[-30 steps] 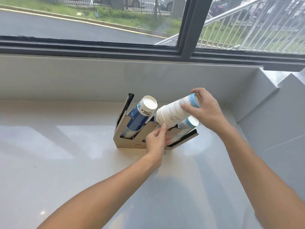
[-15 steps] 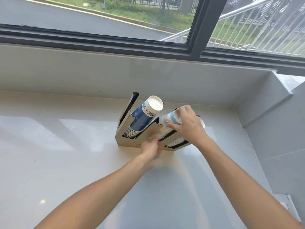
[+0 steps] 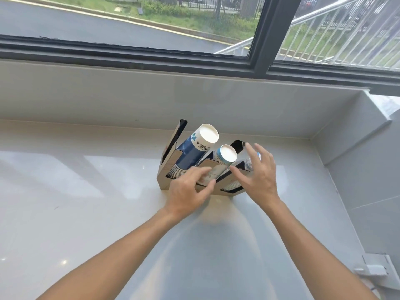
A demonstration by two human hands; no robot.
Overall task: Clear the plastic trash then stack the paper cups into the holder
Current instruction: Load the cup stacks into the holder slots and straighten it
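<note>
A slanted cup holder point(image 3: 166, 169) stands on the white counter near the back wall. Its left slot holds a stack of dark blue paper cups point(image 3: 194, 152). The middle slot holds a white and light blue stack point(image 3: 225, 158). A third white stack point(image 3: 233, 185) lies in the right slot, mostly hidden behind my right hand. My left hand point(image 3: 188, 191) rests in front of the holder with its fingertips touching the holder's front and the base of the middle stack. My right hand point(image 3: 257, 176) hovers just right of the middle stack, fingers spread, holding nothing.
The glossy counter point(image 3: 75, 202) runs wide to the left and toward me. A low wall and a dark-framed window point(image 3: 262, 53) close off the back. A grey side wall point(image 3: 357, 148) rises to the right, with a white fitting point(image 3: 374, 269) at its foot.
My right hand has lowered the white cup stack into the middle slot and let go, fingers now spread. My left hand stayed at the holder's front.
</note>
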